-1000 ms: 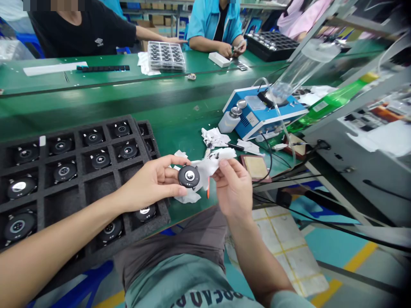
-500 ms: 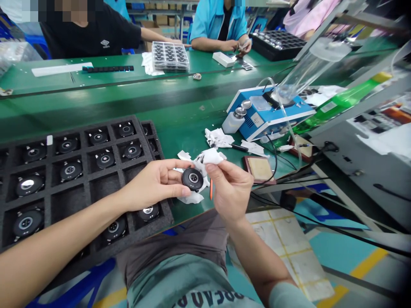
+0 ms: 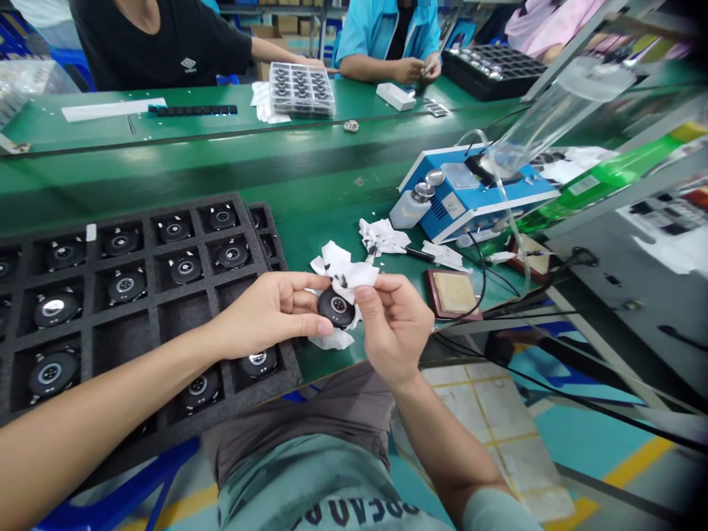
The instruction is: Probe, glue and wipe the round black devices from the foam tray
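Between thumb and fingers, my left hand point(image 3: 276, 313) holds a round black watch body point(image 3: 336, 308) with its ringed sensor side facing up. My right hand point(image 3: 394, 321) pinches a white wipe point(image 3: 346, 273) with black stains, which lies against the top edge of the watch body. Under both, crumpled white wipes point(image 3: 335, 340) rest on the green table point(image 3: 310, 221). A dark foam tray point(image 3: 119, 258) at the left has similar round watch bodies in several of its compartments; my left forearm crosses over it.
A stained wipe point(image 3: 384, 237), a pump bottle point(image 3: 412, 206), a blue machine point(image 3: 476, 192) and a sponge in a brown holder point(image 3: 453, 293) stand to the right, with cables hanging nearby. Two people sit across the table, near a clear-lidded tray point(image 3: 302, 90).
The wipe in my right hand has come down onto the watch body's upper edge and spreads out more to the left. The head view has shifted slightly.
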`<state>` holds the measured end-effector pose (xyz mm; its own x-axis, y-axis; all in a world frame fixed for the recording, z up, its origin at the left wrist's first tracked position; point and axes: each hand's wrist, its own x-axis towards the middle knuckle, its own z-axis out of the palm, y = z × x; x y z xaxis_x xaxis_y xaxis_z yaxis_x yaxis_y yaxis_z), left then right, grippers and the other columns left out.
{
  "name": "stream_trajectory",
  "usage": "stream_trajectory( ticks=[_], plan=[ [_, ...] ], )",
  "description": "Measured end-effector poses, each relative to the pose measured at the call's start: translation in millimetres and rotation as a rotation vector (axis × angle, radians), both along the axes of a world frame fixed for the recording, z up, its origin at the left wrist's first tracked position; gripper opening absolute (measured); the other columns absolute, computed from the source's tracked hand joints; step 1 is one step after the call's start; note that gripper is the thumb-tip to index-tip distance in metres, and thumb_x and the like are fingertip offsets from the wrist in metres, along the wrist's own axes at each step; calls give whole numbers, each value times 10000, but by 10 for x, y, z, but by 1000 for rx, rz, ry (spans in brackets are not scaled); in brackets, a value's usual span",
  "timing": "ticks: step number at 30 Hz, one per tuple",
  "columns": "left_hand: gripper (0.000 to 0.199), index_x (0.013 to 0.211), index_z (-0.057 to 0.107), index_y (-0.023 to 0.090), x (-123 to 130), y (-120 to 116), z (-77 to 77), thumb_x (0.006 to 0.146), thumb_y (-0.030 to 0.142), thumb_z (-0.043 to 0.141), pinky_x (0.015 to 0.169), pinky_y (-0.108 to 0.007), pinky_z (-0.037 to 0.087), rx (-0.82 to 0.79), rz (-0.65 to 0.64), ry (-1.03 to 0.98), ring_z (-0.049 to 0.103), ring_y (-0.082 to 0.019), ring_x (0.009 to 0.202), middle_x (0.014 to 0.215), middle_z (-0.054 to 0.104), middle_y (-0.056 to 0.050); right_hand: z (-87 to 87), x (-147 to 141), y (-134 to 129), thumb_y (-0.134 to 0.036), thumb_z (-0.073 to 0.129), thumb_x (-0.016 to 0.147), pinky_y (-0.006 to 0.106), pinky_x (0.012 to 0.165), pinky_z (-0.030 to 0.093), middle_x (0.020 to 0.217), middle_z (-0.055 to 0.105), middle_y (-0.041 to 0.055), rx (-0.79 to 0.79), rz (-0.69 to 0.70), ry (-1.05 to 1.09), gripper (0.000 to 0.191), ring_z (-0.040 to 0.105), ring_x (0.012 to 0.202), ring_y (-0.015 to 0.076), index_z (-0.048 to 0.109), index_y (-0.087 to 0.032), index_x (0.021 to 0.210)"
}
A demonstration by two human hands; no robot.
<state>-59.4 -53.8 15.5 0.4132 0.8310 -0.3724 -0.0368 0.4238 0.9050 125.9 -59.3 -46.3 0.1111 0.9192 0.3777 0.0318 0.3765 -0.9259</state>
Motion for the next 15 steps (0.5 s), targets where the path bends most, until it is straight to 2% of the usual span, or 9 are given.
stream_trajectory(
  ticks=[5, 9, 15],
  plan=[
    [623, 1284, 641, 117, 13, -7, -12, 711, 149, 884, 819, -301, 593, -6, 2, -55, 781, -179, 818, 956, 833, -78, -10, -62, -22, -389, 667, 952, 232, 537, 448, 703, 654, -28, -38, -58, 117, 166, 576, 586, 109, 647, -232, 905],
    [603, 1257, 658, 116, 19, -11, -15, 699, 146, 887, 840, -330, 604, 12, 10, -33, 793, -213, 858, 979, 835, -98, -34, -130, -32, -436, 656, 951, 234, 586, 457, 748, 606, -23, -116, -94, 286, 214, 536, 634, 110, 609, -234, 898],
    [574, 1232, 678, 123, 19, -11, -1, 698, 152, 886, 846, -307, 596, 36, 11, -6, 788, -196, 861, 968, 834, -83, -39, -175, -11, -419, 654, 955, 233, 635, 467, 780, 612, -22, -190, -38, 430, 208, 536, 679, 110, 609, -225, 894]
  ],
)
